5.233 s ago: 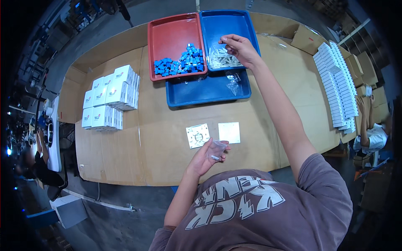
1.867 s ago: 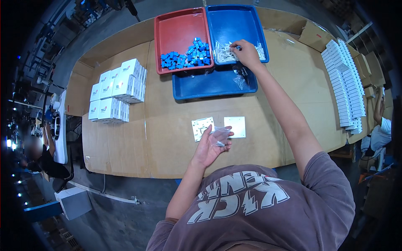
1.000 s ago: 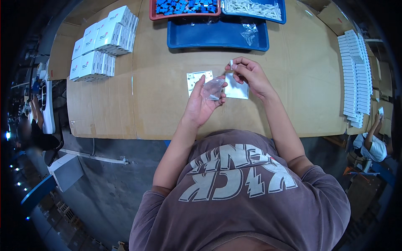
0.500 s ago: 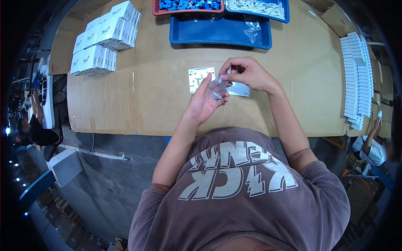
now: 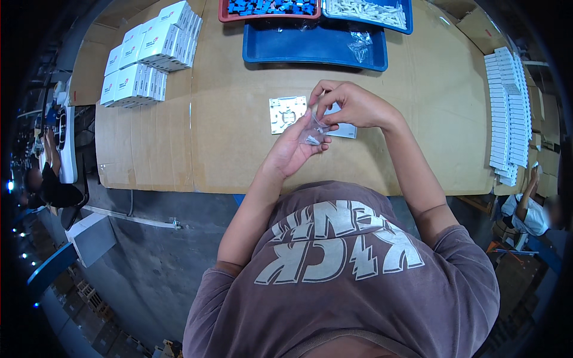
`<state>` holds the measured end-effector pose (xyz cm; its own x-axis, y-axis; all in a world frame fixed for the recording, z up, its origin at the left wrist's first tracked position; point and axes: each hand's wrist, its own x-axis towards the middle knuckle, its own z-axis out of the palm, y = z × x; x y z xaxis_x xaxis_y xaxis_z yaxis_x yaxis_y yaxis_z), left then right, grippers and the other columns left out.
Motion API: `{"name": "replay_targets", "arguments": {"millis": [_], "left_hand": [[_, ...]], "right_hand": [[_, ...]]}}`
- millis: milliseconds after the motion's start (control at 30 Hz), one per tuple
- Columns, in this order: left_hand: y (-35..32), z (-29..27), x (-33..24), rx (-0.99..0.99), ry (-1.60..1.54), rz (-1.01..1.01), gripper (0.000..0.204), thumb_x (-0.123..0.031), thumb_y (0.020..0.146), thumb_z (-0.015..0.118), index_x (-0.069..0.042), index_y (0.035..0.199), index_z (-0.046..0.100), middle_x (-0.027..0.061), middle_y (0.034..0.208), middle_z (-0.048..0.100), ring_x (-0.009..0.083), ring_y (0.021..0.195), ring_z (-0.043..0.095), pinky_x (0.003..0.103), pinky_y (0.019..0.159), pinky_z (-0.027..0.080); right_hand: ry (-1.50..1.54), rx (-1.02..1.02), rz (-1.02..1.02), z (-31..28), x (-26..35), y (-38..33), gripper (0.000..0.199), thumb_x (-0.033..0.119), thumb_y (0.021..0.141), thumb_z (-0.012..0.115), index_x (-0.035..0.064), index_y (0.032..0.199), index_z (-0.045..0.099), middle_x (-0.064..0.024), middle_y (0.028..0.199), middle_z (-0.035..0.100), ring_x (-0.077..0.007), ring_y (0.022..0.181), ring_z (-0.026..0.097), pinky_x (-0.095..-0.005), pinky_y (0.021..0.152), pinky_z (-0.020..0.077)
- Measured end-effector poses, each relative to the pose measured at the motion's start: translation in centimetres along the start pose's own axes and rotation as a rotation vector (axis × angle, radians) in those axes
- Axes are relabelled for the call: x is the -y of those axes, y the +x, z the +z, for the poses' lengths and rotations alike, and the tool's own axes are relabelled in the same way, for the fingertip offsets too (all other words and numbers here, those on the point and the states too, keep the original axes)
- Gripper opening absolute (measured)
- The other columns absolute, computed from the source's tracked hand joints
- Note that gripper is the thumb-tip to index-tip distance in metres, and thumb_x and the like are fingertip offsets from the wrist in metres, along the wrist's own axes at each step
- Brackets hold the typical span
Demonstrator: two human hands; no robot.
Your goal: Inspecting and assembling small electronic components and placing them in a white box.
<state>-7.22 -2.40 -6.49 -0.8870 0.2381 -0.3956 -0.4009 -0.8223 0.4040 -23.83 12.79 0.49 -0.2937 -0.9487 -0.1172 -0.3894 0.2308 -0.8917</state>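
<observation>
A small clear plastic bag (image 5: 311, 136) with light-coloured bits at its bottom is held between my hands over the table. My left hand (image 5: 290, 149) is closed on the bag's side, thumb in front. The fingers of my right hand (image 5: 352, 106) pinch at its upper end; what exactly lies between the fingertips is partly hidden. Flat on the cardboard behind my hands lies a white moulded plate (image 5: 280, 116) with a cut-out pattern. Beside it is a plain white panel (image 5: 344, 127), partly covered by my right hand.
At the back stand a blue tray (image 5: 286, 58) with clear plastic in it, a red tray (image 5: 239, 18) of blue parts and another blue tray (image 5: 407, 18) of white pieces. White boxes (image 5: 134, 83) are stacked left, more (image 5: 501, 119) right. Other people are at both sides.
My right hand's fingers have curled in and down at the bag's top. The bag has tipped and bulged slightly, and more of the white plate shows.
</observation>
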Motion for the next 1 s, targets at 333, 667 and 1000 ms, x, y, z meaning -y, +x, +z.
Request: {"name": "replay_targets", "arguments": {"millis": [333, 667, 1000], "left_hand": [[-0.2, 0.3, -0.1, 0.02, -0.026, 0.007, 0.043, -0.044, 0.112, 0.047, -0.01, 0.136, 0.056, 0.012, 0.116, 0.07, 0.0212, 0.094, 0.069, 0.038, 0.084, 0.059], [0.1, -0.4, 0.6, 0.055, -0.019, -0.037, 0.048, -0.047, 0.112, 0.045, -0.008, 0.139, 0.056, 0.0083, 0.11, 0.07, 0.0188, 0.092, 0.07, 0.035, 0.082, 0.058], [-0.3, 0.6, 0.0, 0.087, -0.111, -0.079, 0.065, -0.051, 0.111, 0.04, 0.004, 0.144, 0.054, 0.0177, 0.122, 0.071, 0.0249, 0.091, 0.07, 0.04, 0.087, 0.057]], "right_hand": [[0.262, 0.232, 0.134, 0.0, 0.4, -0.1, 0.032, 0.022, 0.108, 0.059, -0.0069, 0.114, 0.071, -0.009, 0.126, 0.069, -0.0188, 0.102, 0.064, -0.0346, 0.09, 0.0521], [0.171, 0.266, 0.103, 1.7, 0.0, -0.9, 0.049, 0.04, 0.113, 0.048, -0.0036, 0.126, 0.067, -0.0098, 0.115, 0.07, -0.0183, 0.1, 0.063, -0.034, 0.093, 0.0507], [-0.299, -0.83, 0.258, -10.1, -4.9, -0.2, 0.022, 0.022, 0.098, 0.068, 0.0092, 0.113, 0.078, -0.0116, 0.109, 0.078, -0.0246, 0.089, 0.074, -0.0368, 0.081, 0.0567]]}}
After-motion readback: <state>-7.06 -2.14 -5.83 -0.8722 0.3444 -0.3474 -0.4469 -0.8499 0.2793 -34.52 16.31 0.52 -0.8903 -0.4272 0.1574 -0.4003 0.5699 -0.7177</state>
